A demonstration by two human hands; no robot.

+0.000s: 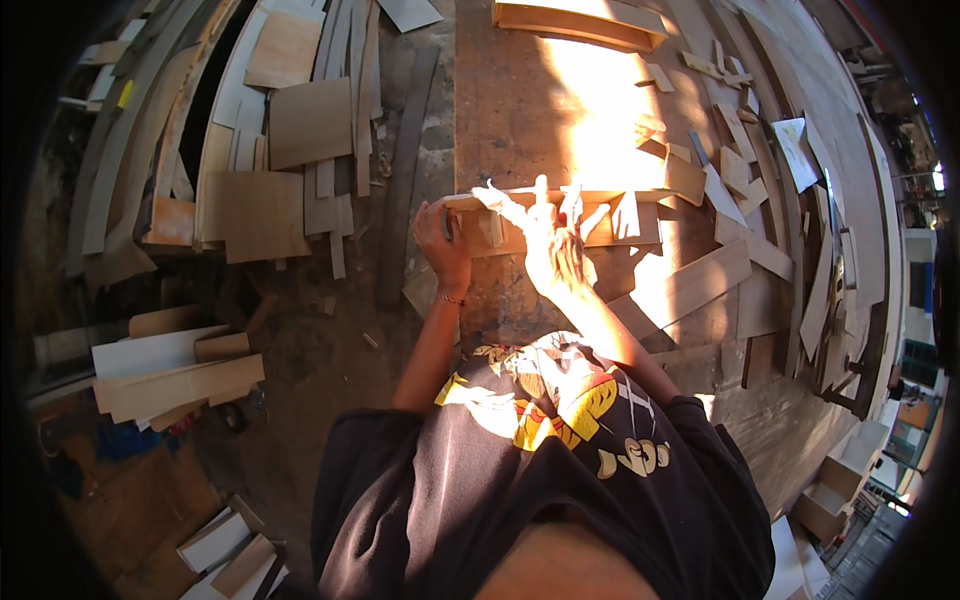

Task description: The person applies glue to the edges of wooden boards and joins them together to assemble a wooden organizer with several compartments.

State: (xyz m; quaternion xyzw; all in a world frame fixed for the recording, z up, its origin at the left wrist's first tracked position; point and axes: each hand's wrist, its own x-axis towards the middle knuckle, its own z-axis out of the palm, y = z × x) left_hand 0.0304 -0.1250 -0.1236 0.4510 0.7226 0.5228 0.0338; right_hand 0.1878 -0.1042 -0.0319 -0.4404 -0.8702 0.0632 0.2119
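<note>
Across the bench in front of me lies a long narrow wooden box [640, 232] with thin sides and small dividers inside. My left hand [442, 245] grips its left end, fingers over the far corner and thumb on the near side. Over the middle of the box is my right hand [556, 250], in strong sunlight, its fingers spread across the far wall. A pale, crumpled-looking piece [500, 205] shows at its thumb side; glare hides whether it is wrapped on the thumb or held. What lies under the right palm is hidden.
The brown bench top [500, 110] bears another shallow wooden box [580, 25] at its far end. Offcuts and boards [700, 275] lie to the right. Stacked panels [310, 120] stand at the left, with a smaller board pile [180, 370] nearer me.
</note>
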